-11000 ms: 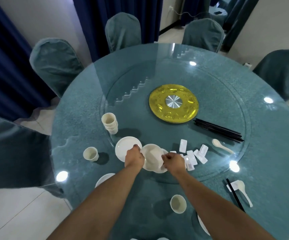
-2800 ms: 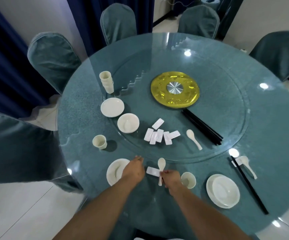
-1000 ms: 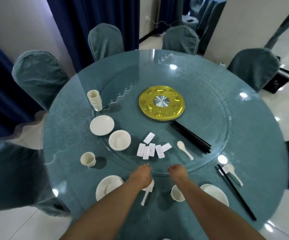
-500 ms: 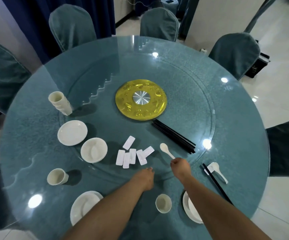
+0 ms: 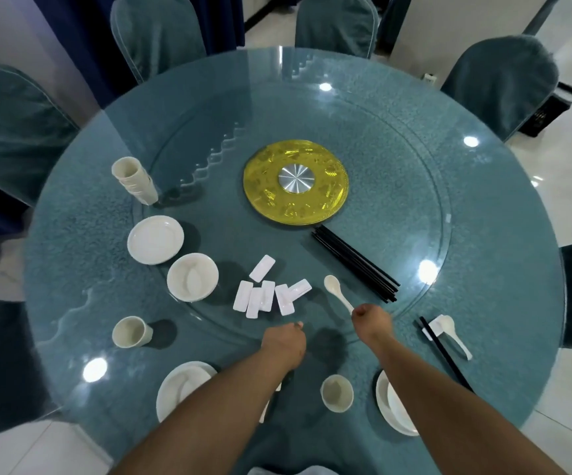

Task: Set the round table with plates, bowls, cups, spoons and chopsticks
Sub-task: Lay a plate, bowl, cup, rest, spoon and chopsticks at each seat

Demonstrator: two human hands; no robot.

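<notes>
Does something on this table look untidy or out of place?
Yes. The white rests lie in a loose heap on the glass turntable, some overlapping, pointing different ways. The black chopsticks lie bundled beside them. Nothing looks spilled or broken.

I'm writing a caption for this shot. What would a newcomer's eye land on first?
Probably the bright yellow disc with its silver hub at the centre of the round glass-topped table. Next, the right hand gripping the handle of a white spoon beside the black chopsticks, with the small white rests clustered to its left.
</notes>
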